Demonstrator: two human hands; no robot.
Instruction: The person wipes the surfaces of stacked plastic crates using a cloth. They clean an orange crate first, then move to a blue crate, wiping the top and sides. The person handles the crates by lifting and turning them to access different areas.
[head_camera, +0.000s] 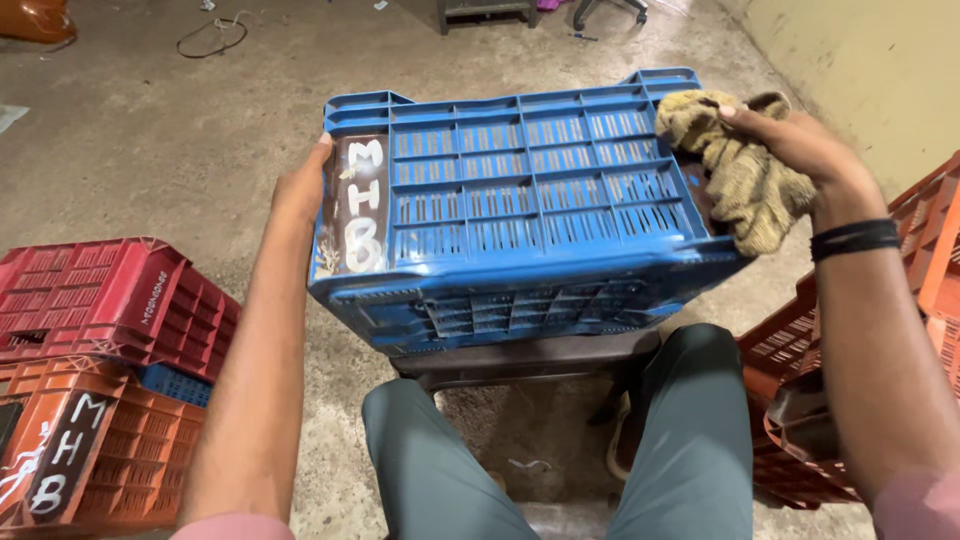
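mid-wipe: steadied blue crate with left hand, grip probably round its edge; clutched tan rag in right hand. next called for firm strokes.

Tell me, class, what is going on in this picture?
A seated person has a blue crate resting upside down or on its side on a dark stool in front of their knees. The left hand grips the crate's left edge. The right hand presses a tan rag against the crate's far right corner. A red crate lies on an orange crate at the left; more orange crates stand at the right.
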